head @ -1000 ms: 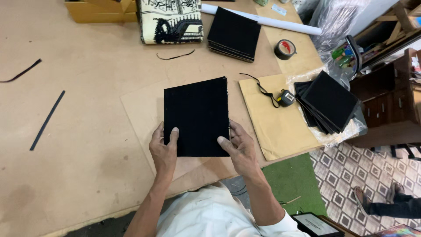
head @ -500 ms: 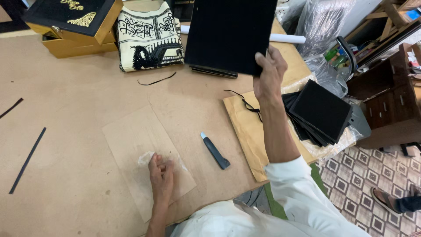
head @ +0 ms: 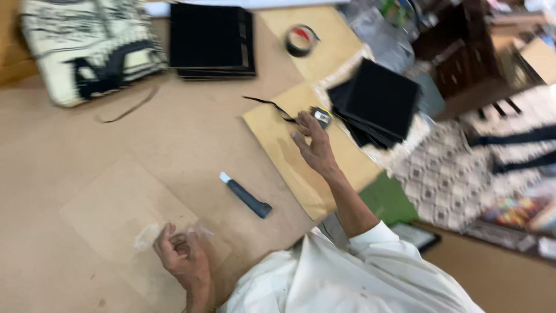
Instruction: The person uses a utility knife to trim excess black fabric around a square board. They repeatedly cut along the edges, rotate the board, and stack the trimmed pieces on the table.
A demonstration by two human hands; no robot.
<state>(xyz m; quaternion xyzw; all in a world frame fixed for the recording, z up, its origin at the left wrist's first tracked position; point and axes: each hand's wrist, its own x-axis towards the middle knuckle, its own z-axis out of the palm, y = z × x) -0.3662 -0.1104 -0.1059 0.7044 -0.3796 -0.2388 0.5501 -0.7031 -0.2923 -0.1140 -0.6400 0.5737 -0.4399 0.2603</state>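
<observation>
Reaching over the tan board (head: 301,150), the right hand (head: 315,148) is hovering with fingers spread and empty, just short of the small tape measure (head: 319,116) and near the stack of black squares (head: 376,104), while the left hand (head: 182,258) is resting loosely curled on the desk (head: 75,150). That stack is sitting at the desk's right edge, so a careless sweep could be pushing squares off; the utility knife (head: 246,196) is lying between both hands, though open room is lying leftward.
</observation>
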